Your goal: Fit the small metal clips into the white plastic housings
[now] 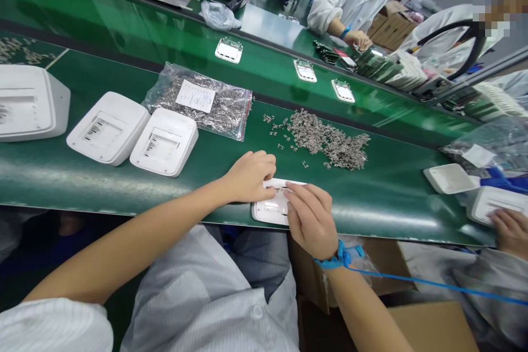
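A white plastic housing (270, 213) lies at the near edge of the green bench, its recessed face up. My left hand (251, 177) is closed on its far left side, fingers curled and thumb over the recess. From the right, my right hand (311, 217), with a blue wrist strap (342, 256), grips the same housing; its bent fingertips meet over the recess. Whether a small part sits between those fingertips is hidden. Beyond my hands lies a heap of small metal clips (325, 140), some scattered loose to its left.
Left of my hands stand white housings (165, 142) and a clear bag of metal clips (202, 100). Behind a dark rail, a green belt (264, 66) carries white parts (229, 50). At right, a neighbour's hand (511, 228) touches another housing (495, 204). Co-workers sit across.
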The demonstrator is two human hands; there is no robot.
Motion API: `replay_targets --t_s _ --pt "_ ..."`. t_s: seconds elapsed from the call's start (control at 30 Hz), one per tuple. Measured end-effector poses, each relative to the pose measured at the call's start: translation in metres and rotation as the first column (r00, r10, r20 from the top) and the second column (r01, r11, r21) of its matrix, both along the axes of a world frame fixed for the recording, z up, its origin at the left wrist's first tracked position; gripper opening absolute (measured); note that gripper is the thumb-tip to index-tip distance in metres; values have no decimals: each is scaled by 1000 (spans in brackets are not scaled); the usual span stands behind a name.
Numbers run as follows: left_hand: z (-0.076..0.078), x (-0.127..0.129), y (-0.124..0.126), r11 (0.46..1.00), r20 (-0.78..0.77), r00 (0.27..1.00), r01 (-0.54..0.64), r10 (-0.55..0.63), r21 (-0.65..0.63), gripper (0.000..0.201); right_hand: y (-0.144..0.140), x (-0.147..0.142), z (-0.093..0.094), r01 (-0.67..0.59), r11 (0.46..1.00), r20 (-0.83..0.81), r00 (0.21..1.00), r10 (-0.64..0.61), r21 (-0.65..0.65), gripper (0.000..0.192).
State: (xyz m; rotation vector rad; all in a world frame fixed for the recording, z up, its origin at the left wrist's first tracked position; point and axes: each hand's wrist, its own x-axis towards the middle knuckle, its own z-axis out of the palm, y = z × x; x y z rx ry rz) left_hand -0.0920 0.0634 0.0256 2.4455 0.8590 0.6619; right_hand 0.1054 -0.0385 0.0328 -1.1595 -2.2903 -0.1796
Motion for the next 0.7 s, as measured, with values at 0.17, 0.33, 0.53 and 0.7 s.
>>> replay_targets --t_s 0.17,0.33,0.53,0.7 --pt "-1 1 -4 988 -51 998 -17 25 151 21 -3 -6 -1 97 995 -16 995 -97 14 43" --pt "-4 -2 -2 965 -133 991 18 18 261 16 -1 -5 5 66 997 -85 994 -69 -30 42" --pt "18 -32 -24 932 -215 961 -89 173 351 13 34 116 -20 587 809 -465 726 -507 33 37" --pt "8 -73 -32 827 -112 933 -242 341 507 18 45 273 -27 962 273 -344 259 -902 8 30"
